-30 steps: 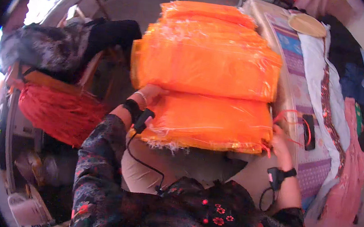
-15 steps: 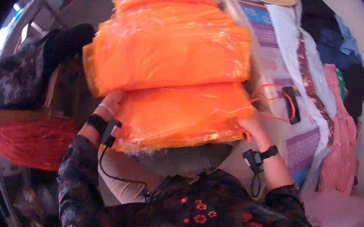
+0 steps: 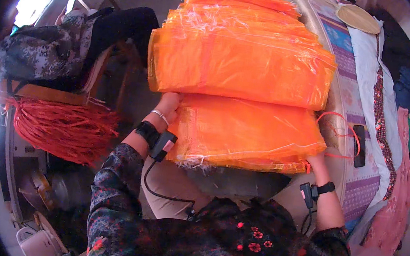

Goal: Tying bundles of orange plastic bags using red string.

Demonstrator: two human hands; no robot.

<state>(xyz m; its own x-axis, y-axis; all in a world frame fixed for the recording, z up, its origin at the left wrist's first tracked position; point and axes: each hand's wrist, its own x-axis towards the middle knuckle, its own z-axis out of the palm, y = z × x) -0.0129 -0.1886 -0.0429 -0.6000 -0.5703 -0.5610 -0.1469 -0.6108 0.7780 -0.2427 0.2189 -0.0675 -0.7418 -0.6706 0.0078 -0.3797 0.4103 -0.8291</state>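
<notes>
The left hand clasps the left edge and the right hand the right edge of the near orange mesh-bag bundle, now levelled again at the big stack's near edge.

Near stack before far stack

I see bright orange mesh bags, a red fringe bundle, my dark floral sleeves, and a purple patterned cloth.
</notes>
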